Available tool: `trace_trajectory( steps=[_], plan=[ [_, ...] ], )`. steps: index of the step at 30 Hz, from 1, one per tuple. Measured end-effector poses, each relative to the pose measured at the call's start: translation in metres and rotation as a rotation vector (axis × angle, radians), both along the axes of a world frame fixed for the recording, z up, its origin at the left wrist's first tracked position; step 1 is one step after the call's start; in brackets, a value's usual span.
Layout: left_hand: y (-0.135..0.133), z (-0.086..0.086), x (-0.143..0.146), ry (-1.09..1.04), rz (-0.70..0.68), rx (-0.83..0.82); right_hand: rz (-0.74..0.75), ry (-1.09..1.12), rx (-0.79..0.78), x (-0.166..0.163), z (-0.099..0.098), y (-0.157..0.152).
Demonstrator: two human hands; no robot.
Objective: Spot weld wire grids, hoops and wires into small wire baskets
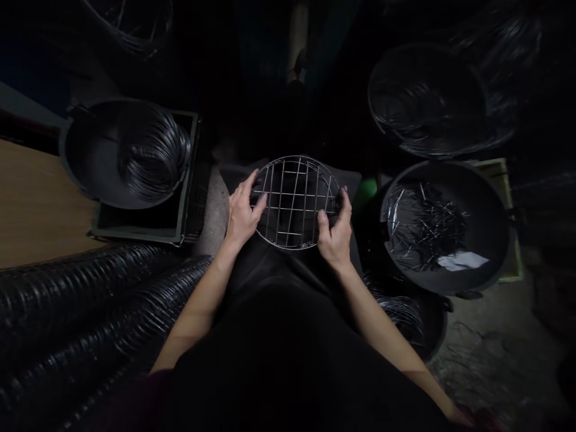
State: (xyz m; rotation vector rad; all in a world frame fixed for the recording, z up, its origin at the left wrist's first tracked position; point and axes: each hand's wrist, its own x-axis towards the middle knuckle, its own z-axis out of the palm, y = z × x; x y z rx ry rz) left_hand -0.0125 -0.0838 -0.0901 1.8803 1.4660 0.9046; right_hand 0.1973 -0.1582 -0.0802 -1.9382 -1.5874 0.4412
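A round wire rack (294,201) with a grid of thin crossing rods inside a ring lies in front of me, over a dark surface. My left hand (244,210) grips its left rim, thumb on top and fingers around the outer edge. On the opposite rim, my right hand (335,233) holds the ring between thumb and fingers. Both hands keep the rack roughly flat. What supports it from below is too dark to make out.
To the right, a black basin (490,222) holds short metal rods and a white scrap (462,261). A left basin (96,162) bears stacked wire rings (150,150) above a green crate (135,231). Long stacks of rings (112,324) lie lower left. Another basin (438,330) sits lower right.
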Motion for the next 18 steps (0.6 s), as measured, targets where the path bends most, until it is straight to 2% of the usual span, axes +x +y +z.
trace_trajectory(
  steps=[4,8,10,14,16,18],
  plan=[
    [-0.011,-0.005,0.005,-0.022,0.049,-0.018,0.066,-0.033,-0.036,0.009,0.006,0.007],
    [-0.014,-0.011,0.007,-0.061,0.037,-0.033,0.075,-0.029,-0.052,0.015,0.006,0.017],
    [-0.012,-0.015,0.005,-0.139,0.035,-0.051,0.059,0.000,-0.018,0.011,0.002,0.018],
    [-0.007,-0.025,0.002,-0.379,0.045,-0.108,-0.008,0.137,0.166,-0.001,-0.011,0.013],
    [-0.006,-0.029,0.002,-0.495,0.030,-0.153,-0.023,0.216,0.205,0.007,-0.015,0.018],
    [-0.009,-0.033,0.002,-0.575,0.052,-0.201,-0.029,0.271,0.205,0.032,-0.008,0.033]
  ],
)
